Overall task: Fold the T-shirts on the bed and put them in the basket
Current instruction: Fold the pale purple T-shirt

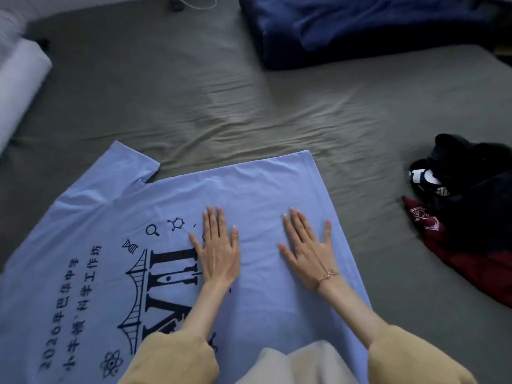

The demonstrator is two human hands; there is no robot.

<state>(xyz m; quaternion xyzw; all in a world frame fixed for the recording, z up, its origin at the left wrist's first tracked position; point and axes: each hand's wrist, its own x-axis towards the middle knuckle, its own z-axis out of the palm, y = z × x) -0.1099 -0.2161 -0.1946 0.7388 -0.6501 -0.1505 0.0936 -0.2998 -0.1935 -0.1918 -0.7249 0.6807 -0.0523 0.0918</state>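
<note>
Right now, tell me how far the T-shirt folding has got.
Done: the light blue T-shirt lies spread on the bed with its right side folded in over the print. In hand: left hand and right hand press flat on that fold. Left: the other sleeve and remaining folds, then the dark T-shirt and red T-shirt heaped to the right. No basket is in view.
</note>
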